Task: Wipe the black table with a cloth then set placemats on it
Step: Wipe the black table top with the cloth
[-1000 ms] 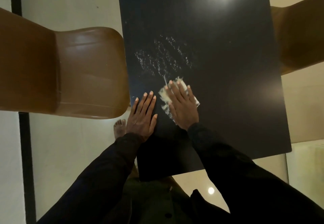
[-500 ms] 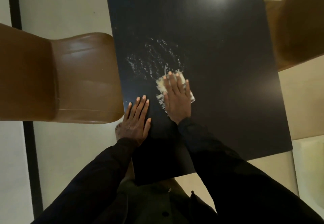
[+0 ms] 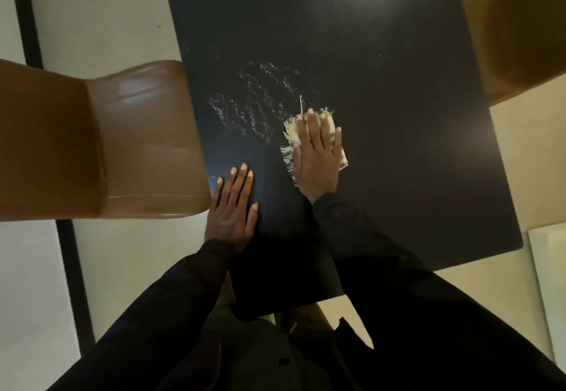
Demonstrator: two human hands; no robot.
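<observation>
Black table (image 3: 382,115), head view: right hand (image 3: 317,158), fingers straight, presses the frayed pale cloth (image 3: 342,159) flat for wiping, wet speckles (image 3: 251,106) just ahead-left of it; left hand (image 3: 232,210) lies flat alongside, probably bracing; no placemats visible.

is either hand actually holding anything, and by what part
Nothing is gripped. The right hand presses flat on the middle of the cloth, pinning it to the black table; the left hand rests flat on the table.
</observation>
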